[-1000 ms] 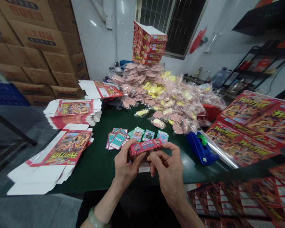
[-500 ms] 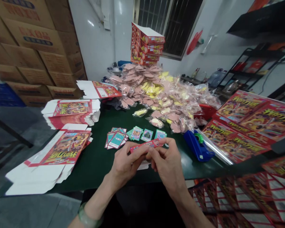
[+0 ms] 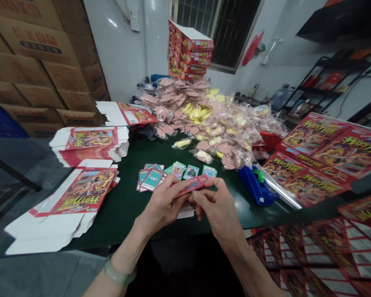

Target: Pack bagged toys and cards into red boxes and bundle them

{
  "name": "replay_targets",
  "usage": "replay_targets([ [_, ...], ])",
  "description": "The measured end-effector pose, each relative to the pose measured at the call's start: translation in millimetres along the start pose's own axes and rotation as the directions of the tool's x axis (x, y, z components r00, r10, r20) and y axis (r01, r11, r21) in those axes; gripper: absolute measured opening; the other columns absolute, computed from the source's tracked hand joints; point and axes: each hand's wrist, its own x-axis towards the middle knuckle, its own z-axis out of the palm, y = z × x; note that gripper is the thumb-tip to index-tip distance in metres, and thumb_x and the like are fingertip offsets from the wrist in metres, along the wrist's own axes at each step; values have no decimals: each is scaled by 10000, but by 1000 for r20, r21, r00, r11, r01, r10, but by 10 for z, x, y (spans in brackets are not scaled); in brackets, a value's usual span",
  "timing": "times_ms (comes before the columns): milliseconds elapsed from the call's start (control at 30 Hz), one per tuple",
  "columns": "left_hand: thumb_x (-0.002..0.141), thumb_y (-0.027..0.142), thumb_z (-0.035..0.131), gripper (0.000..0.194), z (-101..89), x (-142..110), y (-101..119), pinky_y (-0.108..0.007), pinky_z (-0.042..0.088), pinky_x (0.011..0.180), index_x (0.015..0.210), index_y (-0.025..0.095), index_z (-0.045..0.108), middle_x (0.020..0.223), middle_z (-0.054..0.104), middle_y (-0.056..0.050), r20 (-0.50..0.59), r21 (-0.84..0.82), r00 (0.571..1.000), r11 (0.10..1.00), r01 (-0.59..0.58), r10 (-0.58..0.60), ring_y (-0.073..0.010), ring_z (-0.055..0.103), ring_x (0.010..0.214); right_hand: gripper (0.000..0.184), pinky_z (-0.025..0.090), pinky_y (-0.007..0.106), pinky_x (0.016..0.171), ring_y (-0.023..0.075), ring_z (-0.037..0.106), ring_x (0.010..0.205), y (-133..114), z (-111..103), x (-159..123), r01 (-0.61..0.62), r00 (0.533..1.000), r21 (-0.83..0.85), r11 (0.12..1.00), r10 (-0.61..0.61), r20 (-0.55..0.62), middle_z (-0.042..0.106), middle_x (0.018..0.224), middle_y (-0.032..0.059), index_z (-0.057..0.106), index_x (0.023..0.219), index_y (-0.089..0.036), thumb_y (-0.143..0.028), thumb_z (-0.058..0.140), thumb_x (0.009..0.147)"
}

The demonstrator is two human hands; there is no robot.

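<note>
Between my two hands, over the near part of the green table [image 3: 136, 222], is a red printed carton [image 3: 191, 185], seen along a narrow side. My left hand [image 3: 163, 202] grips its left end, fingers curled around it. At the right end, my right hand [image 3: 214, 202] pinches the carton's edge between thumb and fingers; its lower side is hidden by the hands. Just beyond lie a fanned pile of teal cards [image 3: 151, 177] and small stacks of green-bordered picture cards [image 3: 191, 171]. A blue tape dispenser [image 3: 256, 189] stands to the right of my right hand.
Flat red-and-white cartons [image 3: 86, 187] are stacked at the left. Bagged pink and yellow pieces [image 3: 198, 115] heap up at the back, below stacked red boxes [image 3: 188, 53]. Filled-out red boxes [image 3: 309, 177] stand at the right, and brown cardboard boxes [image 3: 46, 74] line the left wall.
My left thumb has shifted along the carton, and more of its red side shows. Both hands keep hold of it. The view has shifted slightly.
</note>
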Motion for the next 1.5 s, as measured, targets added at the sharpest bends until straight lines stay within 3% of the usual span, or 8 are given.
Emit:
replay_targets([
  [267, 842, 123, 446, 388, -40, 10, 45, -287, 493, 646, 1212, 203, 530, 903, 518, -58, 13, -95, 1000, 996, 3, -2, -145, 543, 774, 412, 372, 149, 335, 62, 452, 329, 136, 82, -8, 40, 992, 68, 997, -31, -124, 614, 531, -95, 271, 845, -245, -280, 666, 732],
  [567, 769, 156, 628, 189, 187, 135, -11, -227, 482, 556, 954, 178, 655, 731, 542, -6, -349, 77, 937, 997, 22, 6, -110, 552, 637, 433, 288, 140, 305, 63, 393, 298, 811, 2, 67, -42, 992, 1, 999, 41, -120, 471, 443, -141, 261, 803, -246, -442, 642, 745],
  [733, 773, 158, 617, 232, -33, -35, 41, -256, 503, 673, 996, 203, 664, 867, 605, -37, -320, 20, 927, 977, 211, -194, -144, 597, 769, 414, 377, 197, 363, 111, 507, 397, 944, -209, 0, -53, 994, -209, 977, 32, -102, 575, 552, -66, 341, 920, -212, -476, 615, 758],
  [800, 759, 197, 646, 225, -121, -165, 61, -260, 511, 717, 982, 204, 670, 945, 619, -42, -414, -127, 835, 932, 340, -362, -158, 608, 822, 435, 452, 234, 458, 146, 583, 506, 834, -254, -17, -14, 996, -218, 976, -6, -90, 614, 603, -32, 356, 1034, -194, -471, 586, 790],
  [967, 712, 300, 709, 319, -111, -378, 97, -198, 553, 662, 1016, 248, 629, 996, 663, 2, -427, -810, 323, 517, 279, -844, -131, 651, 784, 530, 513, 285, 688, 172, 646, 769, 488, -234, 35, 137, 982, -106, 985, -149, -114, 658, 838, 29, 289, 1235, -208, -433, 554, 834],
  [1033, 684, 307, 733, 376, -57, -386, 121, -176, 556, 667, 1037, 263, 613, 1033, 668, 8, -326, -904, 249, 378, 201, -912, -137, 655, 842, 522, 514, 285, 710, 173, 647, 797, 409, -186, 53, 170, 976, -134, 976, -185, -114, 662, 888, 45, 293, 1249, -212, -409, 553, 842],
  [1333, 662, 358, 740, 512, 142, -405, 123, -254, 580, 696, 1129, 247, 564, 1118, 662, -66, -112, -947, 303, 194, 256, -946, -255, 625, 1020, 505, 558, 316, 749, 216, 658, 919, 410, -118, 155, 252, 965, -145, 957, -260, -39, 662, 1062, 111, 361, 1267, -203, -285, 588, 824],
  [1500, 553, 335, 805, 670, -74, -608, -38, -343, 535, 865, 1170, 238, 560, 1129, 653, -89, -282, -804, 344, 416, 425, -896, -293, 587, 1089, 448, 562, 358, 776, 261, 623, 1003, 318, -381, 406, 466, 875, -374, 802, -481, 60, 603, 1191, 112, 568, 1178, -219, -187, 653, 740],
])
